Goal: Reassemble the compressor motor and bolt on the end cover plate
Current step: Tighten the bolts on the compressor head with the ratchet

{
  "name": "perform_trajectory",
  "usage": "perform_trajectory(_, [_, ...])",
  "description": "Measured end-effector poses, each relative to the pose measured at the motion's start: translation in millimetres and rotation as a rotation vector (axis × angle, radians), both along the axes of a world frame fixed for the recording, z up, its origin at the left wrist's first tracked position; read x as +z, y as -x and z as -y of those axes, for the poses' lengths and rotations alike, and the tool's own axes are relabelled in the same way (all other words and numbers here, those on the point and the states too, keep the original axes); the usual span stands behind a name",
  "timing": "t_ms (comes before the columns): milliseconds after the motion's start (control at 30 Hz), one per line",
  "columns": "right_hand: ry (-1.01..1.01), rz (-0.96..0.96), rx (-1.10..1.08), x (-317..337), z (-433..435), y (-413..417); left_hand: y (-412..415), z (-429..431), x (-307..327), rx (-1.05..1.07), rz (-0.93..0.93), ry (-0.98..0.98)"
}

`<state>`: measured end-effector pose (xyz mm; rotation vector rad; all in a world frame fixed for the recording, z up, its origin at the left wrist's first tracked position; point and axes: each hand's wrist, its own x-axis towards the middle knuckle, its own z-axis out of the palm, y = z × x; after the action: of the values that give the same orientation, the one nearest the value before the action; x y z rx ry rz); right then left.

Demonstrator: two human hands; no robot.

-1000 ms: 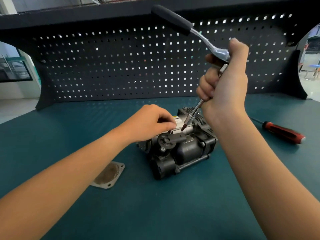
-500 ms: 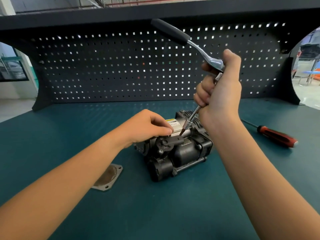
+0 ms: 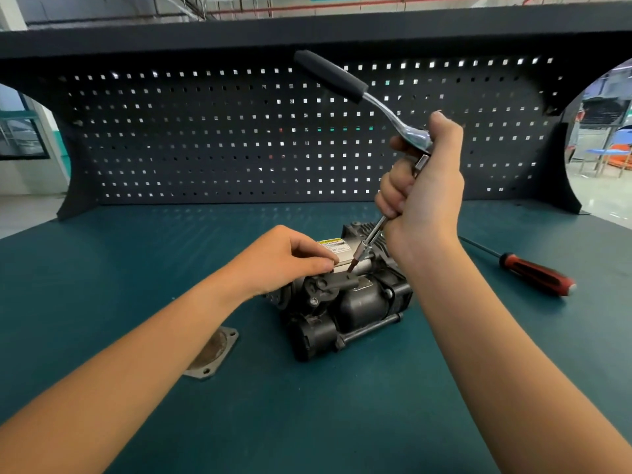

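A black compressor motor (image 3: 355,302) lies on the teal bench mat, a yellow and white label on its silver top. My left hand (image 3: 290,258) rests on its upper left side, fingers curled and pinching at something small that I cannot make out. My right hand (image 3: 424,193) grips a ratchet wrench (image 3: 345,85) by its head and extension bar. The black handle points up and left. The bit at the bar's tip sits just above the motor's top bracket, beside my left fingertips. The grey end cover plate (image 3: 213,352) lies flat left of the motor, partly under my left forearm.
A red and black screwdriver (image 3: 533,273) lies on the mat to the right of the motor. A dark pegboard (image 3: 205,138) closes off the back of the bench under a shelf. Open workshop floor shows beyond both sides.
The view has shifted slightly. Both hands keep their hold; the wrench bit stays at the motor's top bracket next to my left fingertips.
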<state>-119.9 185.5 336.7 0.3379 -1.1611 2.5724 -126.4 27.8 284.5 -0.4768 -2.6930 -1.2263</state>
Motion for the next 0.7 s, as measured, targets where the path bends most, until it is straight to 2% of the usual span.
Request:
perform_trajectory(300, [0.109,-0.028,0.004,-5.1,11.8,3.2,-0.6,2.0,-7.9,0.000,0.005,-0.065])
perform_trajectory(700, [0.062,-0.068,0.023,-7.3,15.3,7.7,-2.3,-0.2,-12.4,0.027,-0.030,-0.090])
